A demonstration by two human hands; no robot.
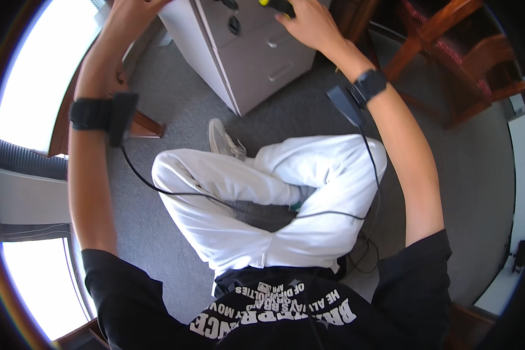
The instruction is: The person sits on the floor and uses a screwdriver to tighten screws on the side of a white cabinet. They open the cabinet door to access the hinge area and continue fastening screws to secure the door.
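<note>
Much white lettering (268, 317) crosses the shirt (262, 338); right hand (310, 24) clasps a yellow-black tool (282, 6), left hand (135, 9) cropped, grip unclear.

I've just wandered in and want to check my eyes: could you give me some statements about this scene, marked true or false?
1. The right hand holds a black-and-yellow object. True.
2. The person wears black trousers. False: they wear loose white fabric trousers.
3. A grey, boxy drawer cabinet stands in front. True.
4. A yellow bracelet circles the right wrist. False: a black strap does.
5. The picture's top edge cuts off part of the left hand. True.
</note>
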